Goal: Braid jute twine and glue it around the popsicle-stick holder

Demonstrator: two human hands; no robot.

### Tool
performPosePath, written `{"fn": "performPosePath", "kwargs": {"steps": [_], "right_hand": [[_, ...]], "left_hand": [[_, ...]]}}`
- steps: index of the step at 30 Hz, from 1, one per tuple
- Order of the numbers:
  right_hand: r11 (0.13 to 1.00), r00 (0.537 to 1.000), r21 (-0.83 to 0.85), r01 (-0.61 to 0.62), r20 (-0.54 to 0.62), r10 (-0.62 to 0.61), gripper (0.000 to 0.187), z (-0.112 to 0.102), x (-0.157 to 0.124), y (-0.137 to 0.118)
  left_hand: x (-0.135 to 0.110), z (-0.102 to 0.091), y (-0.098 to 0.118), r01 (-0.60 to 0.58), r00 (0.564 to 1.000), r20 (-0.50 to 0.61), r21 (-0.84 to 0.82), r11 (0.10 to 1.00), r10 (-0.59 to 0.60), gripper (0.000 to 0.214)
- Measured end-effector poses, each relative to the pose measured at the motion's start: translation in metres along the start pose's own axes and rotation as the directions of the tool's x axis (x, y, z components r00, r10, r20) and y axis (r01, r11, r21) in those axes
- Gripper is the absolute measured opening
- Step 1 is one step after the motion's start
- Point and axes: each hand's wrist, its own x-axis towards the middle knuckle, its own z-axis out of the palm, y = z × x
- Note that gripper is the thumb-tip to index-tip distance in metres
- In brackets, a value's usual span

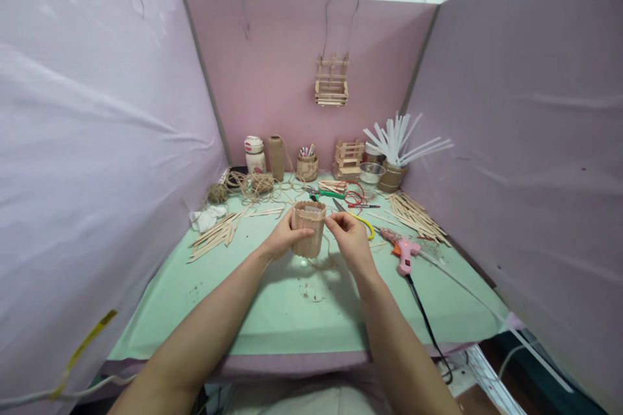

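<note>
My left hand [281, 237] is wrapped round the left side of a small cup made of upright wooden craft sticks [308, 228], holding it above the green table [272, 311]. My right hand [348, 238] is pinched at the cup's upper right rim, fingers closed on a thin jute twine [322, 262] that trails down under the cup. Twine bands the cup's top edge.
A pink glue gun [403, 253] with a black cord lies right of my hands. Loose craft sticks lie at left [214, 237] and right [415, 213]. Twine balls, scissors, jars, a stick crate and white glue sticks line the back. Pink partitions enclose three sides.
</note>
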Motion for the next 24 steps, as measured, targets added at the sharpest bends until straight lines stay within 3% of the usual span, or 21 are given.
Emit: {"fn": "performPosePath", "kwargs": {"steps": [9,13,16,20,24], "right_hand": [[0.993,0.996,0.087,-0.085,-0.002,0.085,0.039,0.000,0.004,0.013],[0.975,0.971,0.159,-0.155,0.205,0.121,0.043,-0.001,0.001,0.014],[0.958,0.940,0.202,-0.203,0.315,0.133,0.043,0.001,-0.001,0.014],[0.968,0.966,0.205,-0.146,0.239,0.096,0.046,0.006,-0.001,0.017],[0.991,0.987,0.122,-0.060,0.156,0.041,0.044,0.009,0.000,0.021]], "left_hand": [[-0.001,-0.006,-0.003,0.157,0.980,0.140,-0.120,0.980,-0.140,0.073],[-0.003,-0.003,-0.004,0.228,0.964,0.174,-0.155,0.961,-0.200,0.073],[-0.002,0.000,-0.007,0.211,0.971,0.146,-0.154,0.965,-0.189,0.072],[0.002,0.003,-0.012,0.115,0.993,0.046,-0.140,0.984,-0.109,0.067],[0.003,0.005,-0.017,0.081,0.997,0.023,-0.129,0.988,-0.079,0.058]]}}
